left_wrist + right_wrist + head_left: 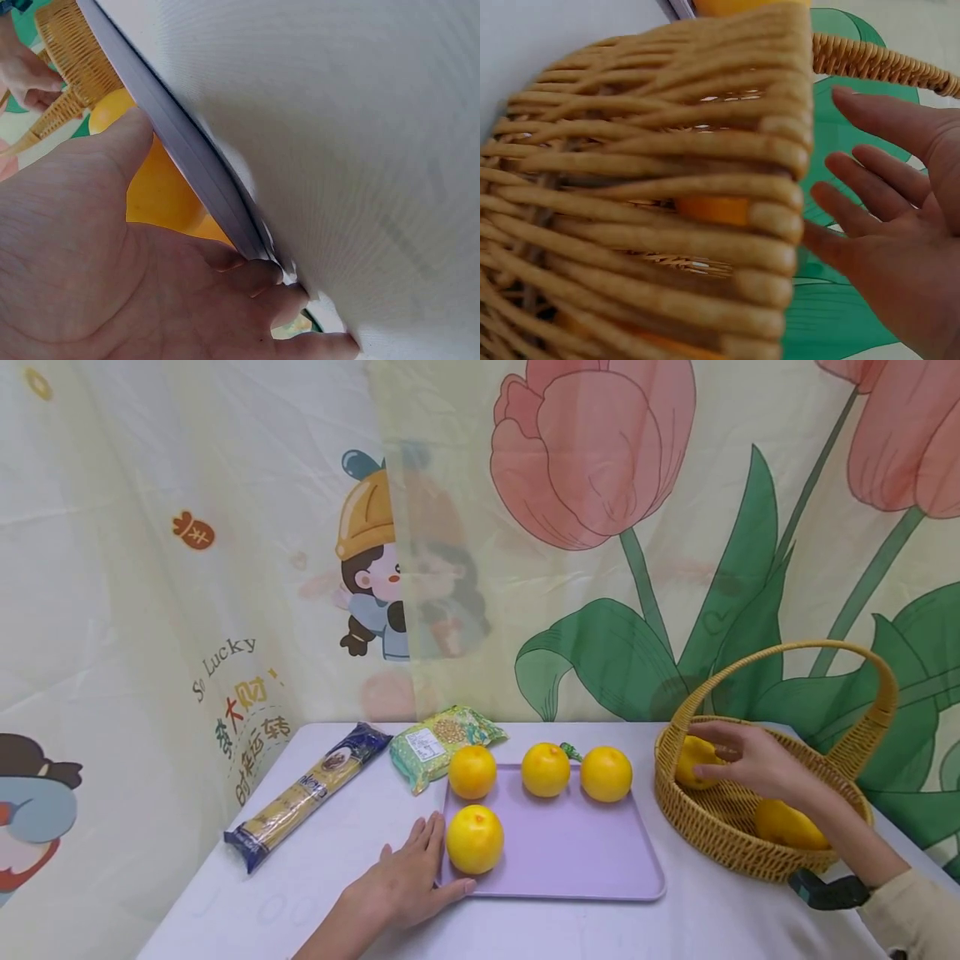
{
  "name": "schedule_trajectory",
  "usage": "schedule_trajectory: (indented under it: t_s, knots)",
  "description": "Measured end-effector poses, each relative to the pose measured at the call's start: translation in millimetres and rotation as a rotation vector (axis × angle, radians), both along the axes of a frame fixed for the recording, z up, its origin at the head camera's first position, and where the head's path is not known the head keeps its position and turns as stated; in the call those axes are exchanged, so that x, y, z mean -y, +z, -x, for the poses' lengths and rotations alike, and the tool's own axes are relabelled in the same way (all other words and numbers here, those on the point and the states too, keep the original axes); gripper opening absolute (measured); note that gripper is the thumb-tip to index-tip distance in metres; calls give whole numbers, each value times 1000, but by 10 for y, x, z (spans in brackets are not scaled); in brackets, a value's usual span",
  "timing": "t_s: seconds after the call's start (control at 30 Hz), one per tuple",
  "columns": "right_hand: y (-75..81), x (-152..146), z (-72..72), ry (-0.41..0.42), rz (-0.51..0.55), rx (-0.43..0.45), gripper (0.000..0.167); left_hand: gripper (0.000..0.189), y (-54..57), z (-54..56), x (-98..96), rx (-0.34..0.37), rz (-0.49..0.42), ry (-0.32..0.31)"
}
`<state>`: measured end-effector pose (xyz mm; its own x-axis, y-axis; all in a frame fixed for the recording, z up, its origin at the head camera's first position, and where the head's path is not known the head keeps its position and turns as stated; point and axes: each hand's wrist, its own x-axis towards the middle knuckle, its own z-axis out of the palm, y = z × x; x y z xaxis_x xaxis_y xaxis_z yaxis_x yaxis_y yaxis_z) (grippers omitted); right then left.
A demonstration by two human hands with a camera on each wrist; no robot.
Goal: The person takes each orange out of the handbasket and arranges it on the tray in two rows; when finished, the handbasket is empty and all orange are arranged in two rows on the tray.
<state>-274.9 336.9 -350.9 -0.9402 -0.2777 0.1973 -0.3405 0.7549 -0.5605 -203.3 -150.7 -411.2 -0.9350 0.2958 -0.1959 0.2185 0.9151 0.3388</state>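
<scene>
My left hand (401,881) rests against the left front corner of a lilac tray (577,860), fingers extended along its side and thumb over the front rim. Four round yellow-orange fruits, that is several, sit along the tray: one (475,839) close to this hand, one (472,772) at the back left corner, others (545,769) at the back edge. My right hand (757,764) reaches over the rim of a wicker basket (720,835), thumb and fingers spread beside a yellow fruit (693,762) inside. Another yellow fruit (787,825) lies in the basket, partly hidden by the forearm.
A long noodle packet (307,797) lies at the table's left. Behind the tray's left corner is a green bag (442,743) with a white label. The basket's tall arched handle (795,647) rises over the right side. A printed curtain (450,527) hangs behind the table.
</scene>
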Motion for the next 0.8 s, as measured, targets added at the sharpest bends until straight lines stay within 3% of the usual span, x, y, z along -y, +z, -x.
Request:
schedule_trajectory:
  t_s: [0.3,0.8]
  knots:
    - [17,-67,62,-16,-28,88,69,105,12,5,5,8,0,-2]
    - [9,-183,31,-128,-83,1,56,106,16,7,11,6,2,-5]
